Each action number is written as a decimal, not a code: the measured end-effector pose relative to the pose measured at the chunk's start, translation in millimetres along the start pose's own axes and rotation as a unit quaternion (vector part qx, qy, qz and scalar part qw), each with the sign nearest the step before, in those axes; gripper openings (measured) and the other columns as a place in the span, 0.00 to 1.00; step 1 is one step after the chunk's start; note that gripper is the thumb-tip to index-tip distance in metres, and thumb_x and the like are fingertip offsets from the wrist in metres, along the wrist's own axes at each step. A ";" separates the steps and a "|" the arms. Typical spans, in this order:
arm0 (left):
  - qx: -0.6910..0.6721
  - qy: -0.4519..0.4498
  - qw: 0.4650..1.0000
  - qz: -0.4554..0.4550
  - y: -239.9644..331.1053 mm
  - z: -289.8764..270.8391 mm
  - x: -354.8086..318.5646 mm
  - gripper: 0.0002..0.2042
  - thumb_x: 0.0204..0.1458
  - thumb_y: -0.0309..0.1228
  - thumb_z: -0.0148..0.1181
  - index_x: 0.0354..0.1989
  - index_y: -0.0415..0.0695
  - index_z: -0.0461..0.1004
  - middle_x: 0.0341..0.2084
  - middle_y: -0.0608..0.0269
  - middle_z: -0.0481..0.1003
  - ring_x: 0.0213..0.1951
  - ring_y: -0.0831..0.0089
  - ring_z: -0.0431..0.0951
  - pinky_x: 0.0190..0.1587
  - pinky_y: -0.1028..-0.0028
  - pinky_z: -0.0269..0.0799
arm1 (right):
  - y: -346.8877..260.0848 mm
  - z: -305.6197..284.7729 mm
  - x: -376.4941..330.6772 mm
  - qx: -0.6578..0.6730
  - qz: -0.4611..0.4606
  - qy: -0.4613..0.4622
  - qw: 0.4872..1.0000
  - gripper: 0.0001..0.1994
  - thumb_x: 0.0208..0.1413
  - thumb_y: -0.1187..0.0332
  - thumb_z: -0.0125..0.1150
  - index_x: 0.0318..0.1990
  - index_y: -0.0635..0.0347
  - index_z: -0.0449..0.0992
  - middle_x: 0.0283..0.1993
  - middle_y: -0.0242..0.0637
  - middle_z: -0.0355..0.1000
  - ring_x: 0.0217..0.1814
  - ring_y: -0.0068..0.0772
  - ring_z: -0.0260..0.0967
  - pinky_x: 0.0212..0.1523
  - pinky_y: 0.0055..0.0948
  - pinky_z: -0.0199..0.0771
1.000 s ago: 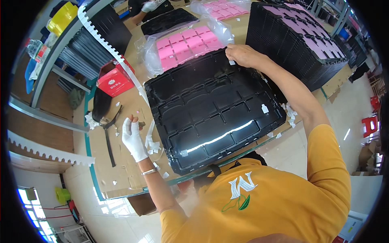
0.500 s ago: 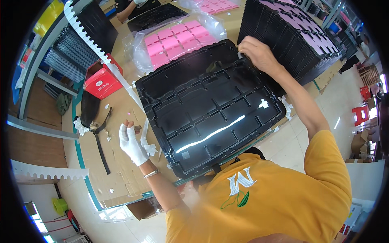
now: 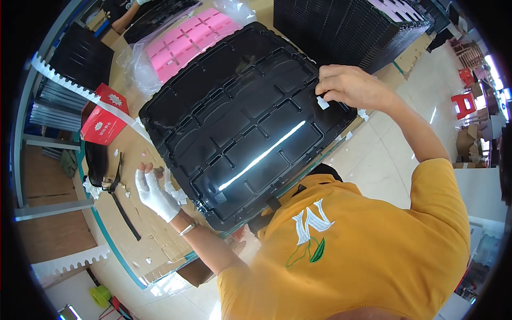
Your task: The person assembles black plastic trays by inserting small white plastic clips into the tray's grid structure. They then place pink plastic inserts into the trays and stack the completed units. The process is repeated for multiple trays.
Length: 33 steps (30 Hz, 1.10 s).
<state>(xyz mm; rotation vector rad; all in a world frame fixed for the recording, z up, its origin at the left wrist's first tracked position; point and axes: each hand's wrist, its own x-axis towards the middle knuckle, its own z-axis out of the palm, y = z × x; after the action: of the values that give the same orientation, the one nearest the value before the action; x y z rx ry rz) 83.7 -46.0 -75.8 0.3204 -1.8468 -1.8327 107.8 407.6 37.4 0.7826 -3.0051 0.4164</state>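
Note:
A shiny black plastic tray (image 3: 240, 122) with moulded ribs lies across the table in front of me. Near its right edge, my right hand (image 3: 352, 88) pinches a small white scrap (image 3: 323, 103) with thumb and fingertips, low over the tray. The scrap looks like paper or tape; I cannot tell which. My left hand (image 3: 157, 196), in a white glove with bare fingertips, hovers beside the tray's left corner. Its fingers are half bent and apart, and I see nothing held in them. White scraps (image 3: 173, 189) lie between that hand and the tray.
Behind the tray is a pink slotted sheet (image 3: 192, 40) in clear plastic. A tall stack of black trays (image 3: 330, 32) stands at the far right. On the left are a red box (image 3: 104, 117), a black strap (image 3: 125, 216) and a white toothed strip (image 3: 88, 96). Another person's arm (image 3: 125, 18) shows at the far left.
My right hand has moved from the tray's far right corner to the white scrap on its surface and grips it. My view has shifted, so the tray sits further left and up.

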 end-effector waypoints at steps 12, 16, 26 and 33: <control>-0.009 -0.002 1.000 -0.029 1.1 11.7 -1.7 0.16 0.60 0.28 0.56 0.52 0.32 0.71 0.37 0.60 0.76 0.32 0.76 0.72 0.39 0.76 0.68 | -3.7 0.7 -12.7 -0.037 0.049 0.022 0.998 0.05 0.52 0.75 0.62 0.37 0.60 0.77 0.36 0.36 0.67 0.41 0.36 0.71 0.42 0.34 0.74; 0.004 -0.016 0.999 -0.035 -2.7 7.0 -1.7 0.15 0.58 0.28 0.58 0.52 0.36 0.72 0.40 0.59 0.77 0.33 0.75 0.72 0.39 0.77 0.72 | -5.6 8.5 -15.4 -0.046 0.016 0.008 0.999 0.05 0.53 0.75 0.62 0.38 0.60 0.77 0.37 0.37 0.68 0.41 0.36 0.71 0.43 0.34 0.75; -0.001 -0.022 0.999 -0.032 -8.1 7.9 -1.1 0.14 0.58 0.27 0.58 0.51 0.34 0.73 0.39 0.57 0.78 0.35 0.75 0.73 0.40 0.76 0.69 | -6.8 3.4 -5.2 0.038 0.053 -0.040 0.997 0.03 0.54 0.74 0.61 0.34 0.62 0.74 0.33 0.37 0.66 0.36 0.38 0.69 0.39 0.34 0.72; 0.031 -0.022 0.999 -0.033 -6.0 8.4 -3.6 0.14 0.58 0.27 0.58 0.51 0.34 0.73 0.41 0.55 0.79 0.36 0.77 0.74 0.41 0.77 0.70 | -6.7 -2.9 1.0 0.055 0.071 -0.082 0.993 0.04 0.53 0.74 0.62 0.35 0.61 0.73 0.33 0.36 0.66 0.35 0.39 0.69 0.39 0.34 0.71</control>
<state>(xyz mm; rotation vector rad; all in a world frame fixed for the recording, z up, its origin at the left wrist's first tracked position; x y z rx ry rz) 81.3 -37.3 -82.0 0.3708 -1.9485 -1.8424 110.0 402.3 42.0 0.6420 -3.2280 0.5529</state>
